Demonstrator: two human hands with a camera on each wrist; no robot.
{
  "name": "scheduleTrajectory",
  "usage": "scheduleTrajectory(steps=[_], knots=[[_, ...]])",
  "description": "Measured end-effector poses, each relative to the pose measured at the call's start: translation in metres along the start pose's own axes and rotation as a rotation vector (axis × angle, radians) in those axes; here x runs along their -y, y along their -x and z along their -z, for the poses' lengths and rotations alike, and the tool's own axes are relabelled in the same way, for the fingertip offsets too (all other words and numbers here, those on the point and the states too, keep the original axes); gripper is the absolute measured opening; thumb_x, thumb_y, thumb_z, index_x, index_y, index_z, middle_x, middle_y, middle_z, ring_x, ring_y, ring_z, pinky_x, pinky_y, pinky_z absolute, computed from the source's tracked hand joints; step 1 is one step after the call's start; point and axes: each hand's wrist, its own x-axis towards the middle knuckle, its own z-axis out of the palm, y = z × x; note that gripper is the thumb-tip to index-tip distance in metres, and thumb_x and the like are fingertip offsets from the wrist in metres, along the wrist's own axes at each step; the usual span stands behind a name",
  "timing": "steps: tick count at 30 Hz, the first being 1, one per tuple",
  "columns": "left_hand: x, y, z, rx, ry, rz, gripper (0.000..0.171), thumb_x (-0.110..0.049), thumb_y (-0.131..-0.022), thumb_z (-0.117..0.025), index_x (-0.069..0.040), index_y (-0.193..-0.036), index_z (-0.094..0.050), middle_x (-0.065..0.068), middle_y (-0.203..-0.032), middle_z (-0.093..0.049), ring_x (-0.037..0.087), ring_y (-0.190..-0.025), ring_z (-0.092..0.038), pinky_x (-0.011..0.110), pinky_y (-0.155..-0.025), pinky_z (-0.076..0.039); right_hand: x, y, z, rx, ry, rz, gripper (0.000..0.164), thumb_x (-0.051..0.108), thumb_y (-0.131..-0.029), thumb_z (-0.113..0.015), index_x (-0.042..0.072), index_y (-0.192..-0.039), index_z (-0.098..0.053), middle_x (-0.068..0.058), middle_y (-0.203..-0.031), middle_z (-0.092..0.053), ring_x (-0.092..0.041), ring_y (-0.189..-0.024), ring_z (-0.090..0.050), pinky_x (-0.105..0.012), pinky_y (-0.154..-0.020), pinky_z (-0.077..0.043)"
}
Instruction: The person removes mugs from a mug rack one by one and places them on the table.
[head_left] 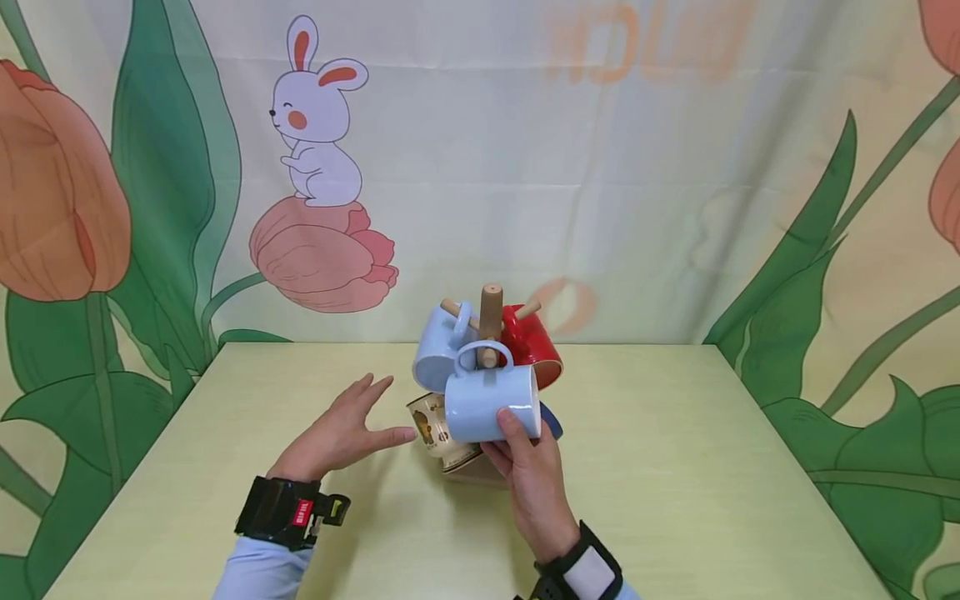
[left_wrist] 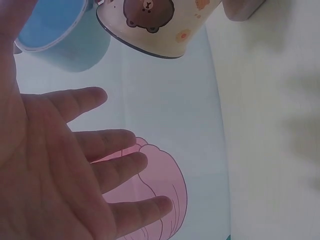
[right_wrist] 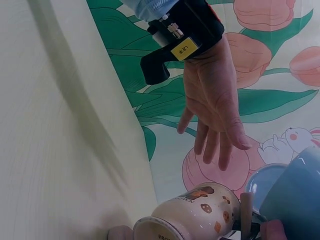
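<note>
One blue mug [head_left: 480, 408]: gripping with right hand [head_left: 538, 487] at six o'clock from wooden post [head_left: 491, 312]; at eight, extending left hand [head_left: 333, 437] with spread, released fingers [left_wrist: 121, 171]

A hand has wide room over the tabletop [head_left: 697, 450] to the right of the wooden mug tree [head_left: 491, 312]; above the tree's post the way is open too. Directly before the tree, the right hand [head_left: 534, 492] and its gripped light-blue mug [head_left: 480, 404] block approach. A hanging light-blue mug [head_left: 433, 354] bars the tree's upper left, a red mug [head_left: 536, 354] its upper right, a bear-print mug [head_left: 429, 427] its lower left, with the left hand [head_left: 337, 437] just beyond.
</note>
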Motion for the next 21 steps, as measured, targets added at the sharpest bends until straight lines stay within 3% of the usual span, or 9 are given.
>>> scheduleTrajectory(steps=[11, 21], knots=[[-0.005, 0.003, 0.003, -0.025, -0.012, -0.015, 0.101, -0.064, -0.083, -0.068, -0.006, -0.156, -0.028, 0.026, -0.161, -0.013, 0.049, -0.145, -0.014, 0.071, -0.106, -0.022, 0.008, 0.009, 0.002, -0.007, 0.004, 0.132, 0.057, 0.023, -0.097, -0.062, -0.006, -0.138, -0.036, -0.025, -0.127, -0.052, -0.031, -0.106, -0.065, -0.044, -0.091, -0.052], [-0.013, 0.005, 0.008, -0.044, -0.017, -0.027, 0.099, -0.065, -0.085, -0.065, -0.008, -0.156, -0.028, 0.025, -0.161, -0.014, 0.049, -0.145, -0.014, 0.070, -0.106, -0.022, 0.022, 0.013, 0.009, -0.013, 0.088, 0.132, 0.060, 0.031, -0.096, -0.058, 0.001, -0.143, -0.036, -0.022, -0.132, -0.049, -0.032, -0.108, -0.063, -0.046, -0.091, -0.052]])
